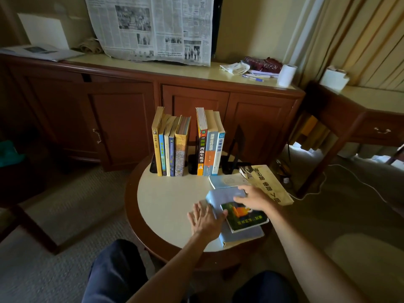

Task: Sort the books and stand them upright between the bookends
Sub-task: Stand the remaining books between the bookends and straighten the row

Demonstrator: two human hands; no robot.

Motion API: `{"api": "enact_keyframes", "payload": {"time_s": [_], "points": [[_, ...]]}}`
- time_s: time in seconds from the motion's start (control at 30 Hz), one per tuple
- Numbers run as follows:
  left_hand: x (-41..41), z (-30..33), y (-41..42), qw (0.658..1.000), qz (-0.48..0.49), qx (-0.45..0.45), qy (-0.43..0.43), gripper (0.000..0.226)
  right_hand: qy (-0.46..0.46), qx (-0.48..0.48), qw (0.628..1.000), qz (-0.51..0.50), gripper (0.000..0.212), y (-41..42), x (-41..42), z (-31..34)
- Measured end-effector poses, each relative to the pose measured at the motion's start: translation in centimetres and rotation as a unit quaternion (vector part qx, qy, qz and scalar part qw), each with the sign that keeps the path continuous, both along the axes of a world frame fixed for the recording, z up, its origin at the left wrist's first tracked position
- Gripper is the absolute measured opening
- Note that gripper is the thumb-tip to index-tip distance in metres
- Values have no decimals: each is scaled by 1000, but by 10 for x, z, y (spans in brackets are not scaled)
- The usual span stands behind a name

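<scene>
**Near edge of the table: both hands on the last stack of books**

On the near right part of the round cream-topped wooden table [166, 200], a thick pale blue-grey book [240, 234] lies flat with a smaller green-covered book with an orange picture [244, 217] resting on top of it. The left hand [204, 219] lies with its fingers spread and straight against the left edge of the pale book, apparently steadying the stack so it does not slide. The right hand [255, 196] reaches over the far end of the stack, fingers bent down over the top of the pale book's far edge; whether it truly grips or only presses I cannot tell, though it looks placed to sort or lift one of the two.

Just beyond the stack lies a flat white book [225, 181], and to its right a worn tan paperback with large dark characters [269, 184], partly overhanging the table's right edge. These four seem yet to be stood up.

At the far side of the table, two groups already stand upright: five books on the left [170, 147] and three taller books on the right [209, 145], divided by black metal bookends [232, 149]. The right-hand bookend stands a little apart from the three books, leaving room, I judge, for more.

Behind the table runs a dark wooden sideboard [122, 119] with a newspaper [150, 27] hung above it.
</scene>
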State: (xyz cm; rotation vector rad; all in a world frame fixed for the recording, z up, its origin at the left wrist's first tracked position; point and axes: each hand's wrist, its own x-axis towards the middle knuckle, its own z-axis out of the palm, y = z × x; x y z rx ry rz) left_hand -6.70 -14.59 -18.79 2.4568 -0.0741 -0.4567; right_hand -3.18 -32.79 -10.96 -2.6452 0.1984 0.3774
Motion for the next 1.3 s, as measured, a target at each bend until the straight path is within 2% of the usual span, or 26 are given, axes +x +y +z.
{"api": "enact_keyframes", "payload": {"time_s": [0.07, 0.17, 0.27, 0.37, 0.47, 0.53, 0.63, 0.77, 0.87, 0.93, 1.03, 1.13, 1.2, 1.3], "points": [[2, 0, 8, 1000, -11, -7, -6, 72, 10, 33, 999, -21, 66, 1, -23, -20], [3, -4, 18, 999, -33, 8, -12, 65, -40, 77, 994, -64, 68, 10, -43, -41], [1, -3, 26, 999, -32, -1, -35, 55, -67, 97, 988, -95, 60, 19, -45, -40], [-6, 7, 34, 999, -28, -30, -36, 49, -89, 82, 987, -106, 66, 31, -48, -38], [-9, 3, 44, 995, 9, -104, 0, 45, -90, 151, 978, -117, 74, 40, -52, -44], [-11, 0, 52, 975, 65, -212, 32, 37, -86, 214, 965, -129, 72, 41, -52, -54], [-14, 20, 62, 927, 138, -343, 64, 31, -107, 259, 949, -145, 61, 51, -51, -54], [1, 45, 78, 887, 184, -413, 95, 61, -98, 340, 924, -145, 44, 54, -51, -48], [11, 65, 89, 863, 221, -446, 88, 64, -75, 408, 890, -188, 30, 43, -50, -46], [17, 73, 97, 857, 217, -463, 68, 66, -77, 412, 885, -201, 22, 32, -51, -45], [24, 82, 112, 842, 234, -483, 46, 69, -87, 345, 913, -198, 20, 20, -55, -46], [26, 87, 124, 827, 220, -516, 45, 62, -102, 226, 955, -162, 34, 22, -56, -47], [28, 91, 128, 815, 173, -550, 63, 63, -123, 181, 967, -130, 49, 27, -51, -39], [26, 106, 117, 807, 114, -576, 67, 67, -92, 295, 942, -134, 57, 39, -43, 8]]}}
